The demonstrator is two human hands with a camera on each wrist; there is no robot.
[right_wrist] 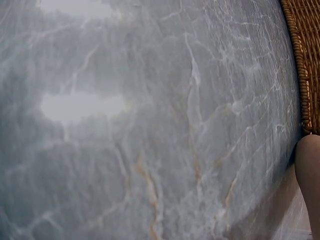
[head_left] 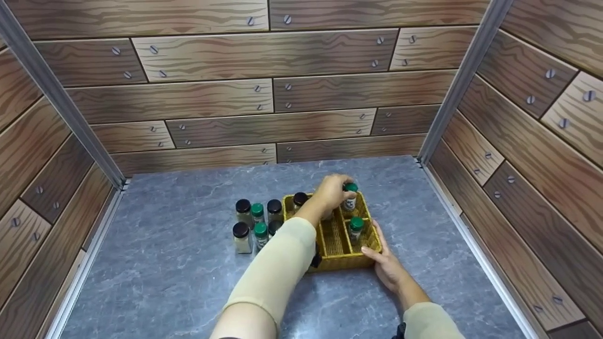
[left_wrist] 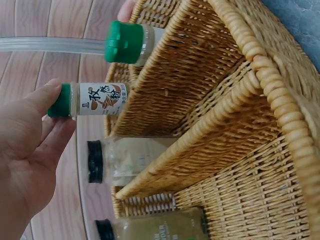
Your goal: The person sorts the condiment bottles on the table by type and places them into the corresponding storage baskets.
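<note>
My left hand (head_left: 331,192) pinches the green cap of a spice jar (left_wrist: 102,98) with a white label between thumb and fingers. That jar stands upright over the back right compartment of a woven basket (head_left: 344,263), its base behind a divider in the left wrist view. Another green-capped jar (head_left: 356,230) stands in the front right compartment. Black-capped jars (left_wrist: 132,159) occupy compartments further left, partly hidden by my left arm in the head view. At the basket's front right corner, my right hand (head_left: 390,269) grips with its thumb over the rim and fingers along the outer side.
Left of the basket stand several more jars, among them a black-capped jar (head_left: 242,238) and a green-capped jar (head_left: 257,213). My left sleeve (head_left: 278,263) covers part of this group. Wood-patterned walls (head_left: 212,132) enclose the grey marbled table (head_left: 165,263) at the back and sides.
</note>
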